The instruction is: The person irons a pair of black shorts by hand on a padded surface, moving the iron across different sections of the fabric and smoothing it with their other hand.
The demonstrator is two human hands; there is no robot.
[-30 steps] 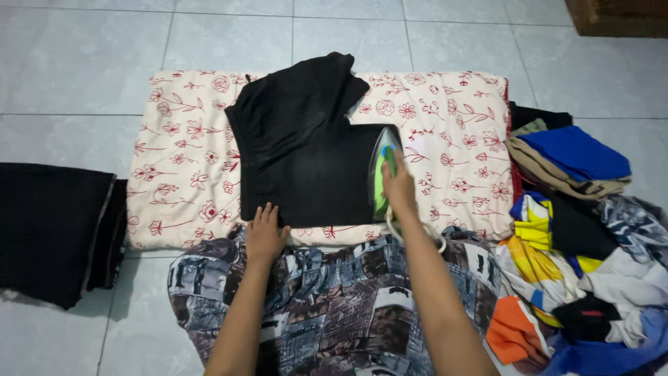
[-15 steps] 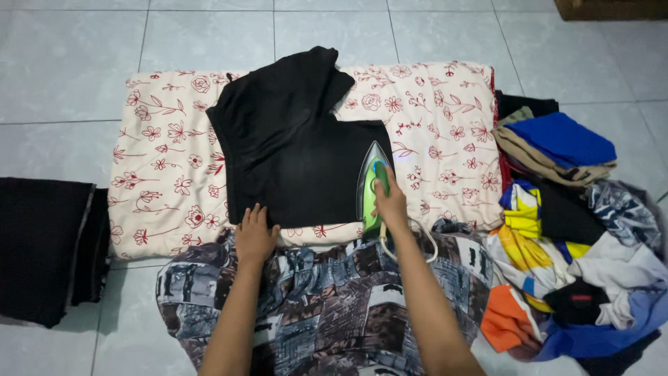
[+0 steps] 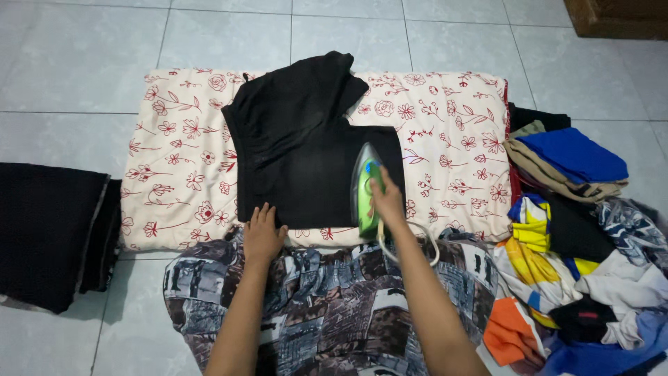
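Note:
A black garment (image 3: 306, 139) lies spread on a cream pad with red flower print (image 3: 452, 132) on the tiled floor. My right hand (image 3: 387, 202) grips the handle of a green and white iron (image 3: 364, 182), which rests on the garment's right side near its lower edge. A white cord (image 3: 417, 245) loops from the iron toward me. My left hand (image 3: 263, 235) lies flat, fingers spread, pressing the garment's lower edge on the pad's near side.
A patterned grey, black and white cloth (image 3: 327, 306) covers my lap below the pad. Folded black fabric (image 3: 49, 230) lies on the floor at left. A heap of mixed coloured clothes (image 3: 577, 237) sits at right, with a blue piece on top.
My right hand has slid the iron leftward, further onto the black garment. My left hand stays pressed at the garment's lower edge. The camera view has shifted slightly.

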